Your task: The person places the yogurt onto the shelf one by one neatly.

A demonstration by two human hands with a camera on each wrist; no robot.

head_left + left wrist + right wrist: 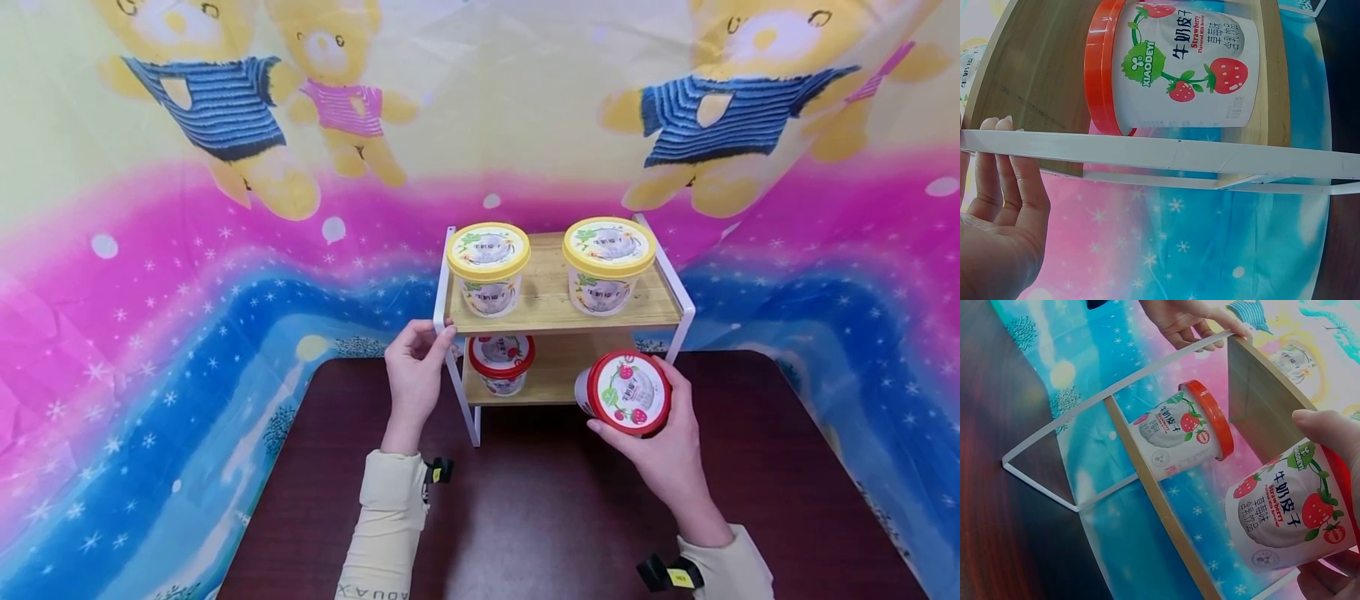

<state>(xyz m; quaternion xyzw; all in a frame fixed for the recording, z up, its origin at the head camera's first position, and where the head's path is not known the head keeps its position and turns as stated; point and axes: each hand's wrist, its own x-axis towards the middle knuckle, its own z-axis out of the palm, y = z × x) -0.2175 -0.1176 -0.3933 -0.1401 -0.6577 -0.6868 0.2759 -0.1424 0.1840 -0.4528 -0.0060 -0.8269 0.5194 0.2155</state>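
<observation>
My right hand (667, 450) holds a strawberry milk tub (630, 392) with a red lid, tilted, in front of the lower shelf's right side. In the right wrist view the thumb and fingers grip that tub (1288, 509) near its lid. My left hand (416, 367) grips the white metal frame of a two-tier shelf rack (547, 321) at its front left corner. The left wrist view shows the fingers (1013, 181) bent behind the white bar. Another red-lidded strawberry tub (502, 362) stands upright on the lower shelf's left side, partly hidden by the upper board.
Two yellow-lidded tubs stand on the upper shelf, one on the left (489, 267) and one on the right (607, 267). The rack stands on a dark wooden table (517, 517). Behind it hangs a cloth backdrop (487, 125) printed with bears.
</observation>
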